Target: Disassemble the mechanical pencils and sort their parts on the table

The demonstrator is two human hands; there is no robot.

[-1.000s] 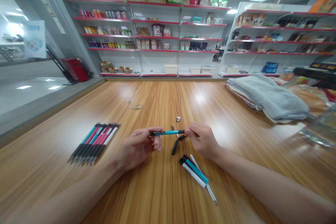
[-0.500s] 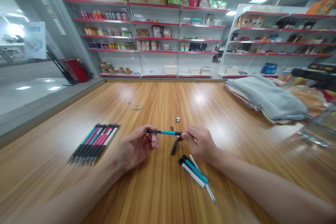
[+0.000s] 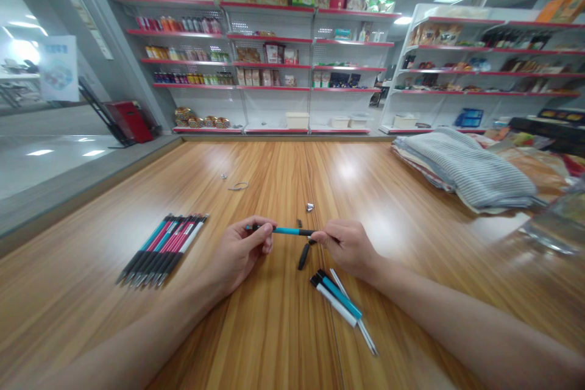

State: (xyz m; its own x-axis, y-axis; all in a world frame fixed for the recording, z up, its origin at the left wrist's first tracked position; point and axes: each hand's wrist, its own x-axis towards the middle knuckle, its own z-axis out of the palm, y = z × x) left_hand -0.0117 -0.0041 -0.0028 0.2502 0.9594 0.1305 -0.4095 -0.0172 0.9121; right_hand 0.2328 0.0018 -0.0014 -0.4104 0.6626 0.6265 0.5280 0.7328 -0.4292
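A blue and black pen [image 3: 287,231] lies level between my two hands, above the table. My left hand [image 3: 244,250] pinches its left end between thumb and fingers. At the other end, the fingers of my right hand [image 3: 345,247] are closed round the black grip, and the tip is hidden. Below the pen lie black grip pieces [image 3: 303,256] and a small dark part [image 3: 299,223]. Small silver tips [image 3: 310,207] sit just beyond. Nearer me are a blue pen barrel [image 3: 342,296], a white pen barrel [image 3: 336,304] and thin white refills [image 3: 367,336].
Several assembled pens [image 3: 162,250] lie in a row on the left of the wooden table [image 3: 274,341]. A thin ring [image 3: 238,186] and a tiny silver piece [image 3: 223,177] are farther back. Folded striped cloth [image 3: 475,167] and a clear container [image 3: 560,219] stand right; shelves [image 3: 269,88] rise behind.
My left thumb has come down onto the pen, and the left fingers have closed round its end. The right hand keeps its grip almost unmoved.
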